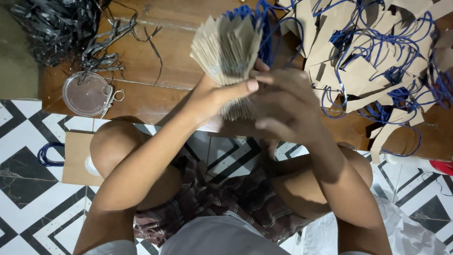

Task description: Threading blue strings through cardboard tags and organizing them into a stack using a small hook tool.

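Closest to me the person sits cross-legged on the black-and-white tiled floor [28,208], bare knees spread and checked shorts [226,198] bunched between them. By the left knee lies a flat brown paper piece [75,158] with a loop of blue cord [47,155] at its edge, and some crumpled clear plastic [406,231] sits on the tiles on the other side.

Both arms reach forward and meet over the near edge of the low wooden table [155,66]. The left hand [214,94] is closed round the lower end of a thick stack of brown paper pieces [226,47], thumb pressed across the front, so the stack fans out above the grip. The right hand [288,101] wraps the same bundle from the other side, its fingers [264,78] curled in against the paper and touching the left thumb (the base of the stack is mostly hidden under them). Blue cord handles [264,23] poke out behind the top of the stack.

Further along the table to the left rest a round clear plastic lid [85,92] and, just beside it, small scissors [112,98]. Beyond those is a tangle of black plastic strips [61,28]. Off to the right a loose heap of brown paper pieces with blue cords [382,56] spreads over the far side of the table.
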